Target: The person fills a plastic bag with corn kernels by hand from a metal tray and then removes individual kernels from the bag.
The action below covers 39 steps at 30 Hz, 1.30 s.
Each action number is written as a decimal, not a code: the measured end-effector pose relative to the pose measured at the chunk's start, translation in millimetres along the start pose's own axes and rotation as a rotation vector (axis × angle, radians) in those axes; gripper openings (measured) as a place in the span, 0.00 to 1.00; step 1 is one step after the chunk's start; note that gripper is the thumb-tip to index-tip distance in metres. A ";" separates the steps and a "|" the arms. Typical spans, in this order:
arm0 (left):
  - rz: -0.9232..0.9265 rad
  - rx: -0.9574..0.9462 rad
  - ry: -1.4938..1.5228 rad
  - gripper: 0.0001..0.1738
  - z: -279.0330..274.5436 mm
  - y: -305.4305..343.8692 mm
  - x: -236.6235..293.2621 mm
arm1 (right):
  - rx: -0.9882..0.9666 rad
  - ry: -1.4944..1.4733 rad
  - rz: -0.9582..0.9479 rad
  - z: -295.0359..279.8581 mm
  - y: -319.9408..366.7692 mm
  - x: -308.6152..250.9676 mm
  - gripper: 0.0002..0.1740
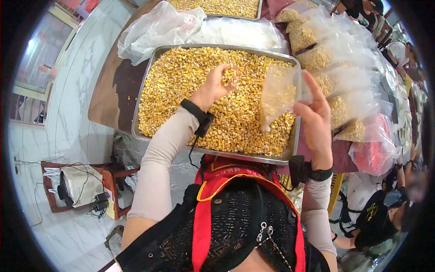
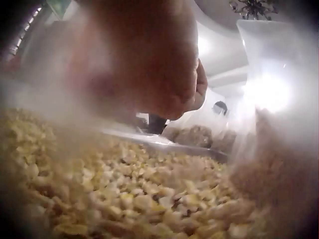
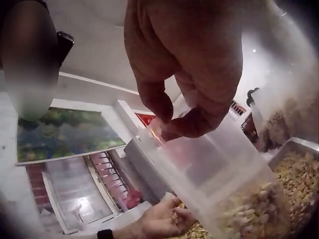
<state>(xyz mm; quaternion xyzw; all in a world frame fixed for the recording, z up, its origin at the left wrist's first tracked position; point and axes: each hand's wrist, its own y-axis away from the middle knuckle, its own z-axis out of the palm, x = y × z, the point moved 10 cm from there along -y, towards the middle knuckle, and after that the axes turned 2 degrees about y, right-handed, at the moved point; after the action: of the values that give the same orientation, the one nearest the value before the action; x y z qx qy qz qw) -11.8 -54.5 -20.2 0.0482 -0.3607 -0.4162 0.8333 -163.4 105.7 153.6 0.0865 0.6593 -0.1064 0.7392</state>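
Observation:
A metal tray (image 1: 260,158) full of yellow corn kernels (image 1: 181,68) lies in front of me. Over its middle my left hand (image 1: 213,87) is curled round a small heap of kernels, seen at the fingers in the head view. To the right, my right hand (image 1: 316,120) pinches the upper edge of a clear plastic bag (image 1: 277,90) between thumb and fingers. The bag hangs over the tray's right side, its mouth toward the hand. Kernels fill the lower part of the bag (image 3: 249,209) in the right wrist view.
Several filled bags of corn (image 1: 315,59) stand in a row along the right. Beyond the tray lie crumpled plastic sheeting (image 1: 158,29) and a second corn tray (image 1: 222,7). A red plastic bag (image 1: 374,145) sits at the right; other people are further right.

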 end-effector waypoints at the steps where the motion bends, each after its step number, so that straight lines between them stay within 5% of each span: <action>1: -0.056 -0.017 0.268 0.09 11.0 9.1 -5.6 | -0.028 0.017 0.021 4.4 1.0 9.0 0.39; 9: 0.128 -0.329 0.193 0.09 137.1 55.7 48.4 | -0.072 0.149 -0.033 15.5 4.4 6.1 0.39; 15: 0.132 -0.441 0.183 0.08 201.9 62.7 29.3 | -0.097 0.115 0.009 22.2 2.0 8.6 0.39; 17: 0.292 -0.208 0.016 0.09 196.9 65.2 30.3 | -0.127 0.088 0.037 26.1 2.9 8.1 0.41; 21: 0.460 -0.340 -0.103 0.08 205.3 66.0 35.8 | -0.122 0.100 0.032 20.6 1.7 9.2 0.41; 24: 0.554 -0.229 -0.192 0.09 200.5 70.8 38.9 | -0.125 0.118 0.037 20.6 1.7 8.3 0.41; 36: 0.691 -0.321 -0.486 0.10 217.1 77.9 33.1 | -0.099 0.127 0.002 15.7 -3.3 10.7 0.40; 39: 0.658 -0.334 -0.344 0.09 210.4 71.5 36.6 | -0.086 0.129 0.009 14.1 -3.5 11.3 0.40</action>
<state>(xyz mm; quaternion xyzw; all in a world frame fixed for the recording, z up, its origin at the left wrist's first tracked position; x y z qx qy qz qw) -85.2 11.5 182.2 -0.2760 -0.4183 -0.1823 0.8459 -149.6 98.0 144.1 0.0643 0.7093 -0.0687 0.6986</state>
